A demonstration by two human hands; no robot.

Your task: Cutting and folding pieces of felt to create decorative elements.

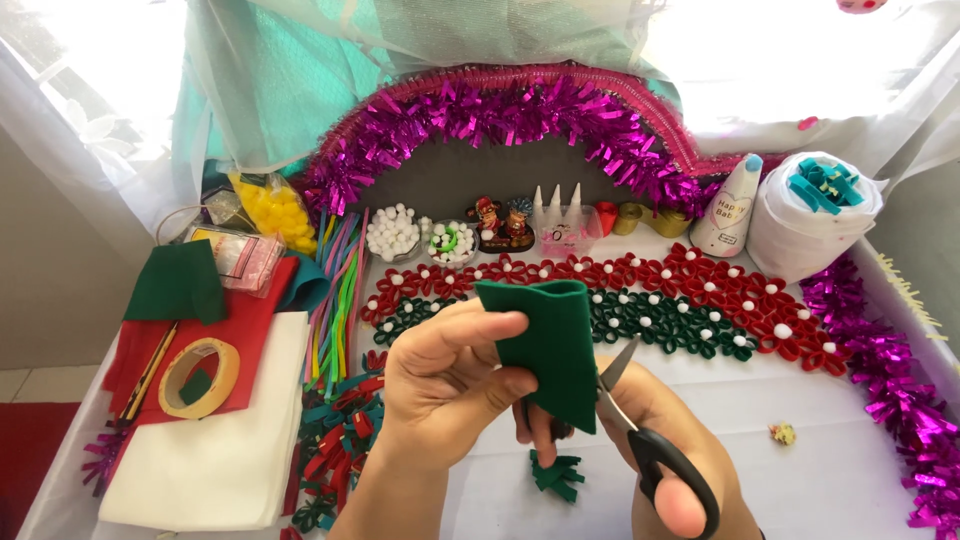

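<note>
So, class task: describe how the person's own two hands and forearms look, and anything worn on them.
Both the left hand and the right hand are bare: no gloves, rings or watch show. Both forearms are bare to the frame's lower edge, with no sleeves in view. Fingernails are short and unpainted.

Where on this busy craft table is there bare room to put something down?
The bare white tabletop right of the right hand holding black-handled scissors, bordered by red and green flower rows and purple tinsel, with one tiny scrap. The left side is crowded: felt sheets, tape roll, cut strips.
</note>
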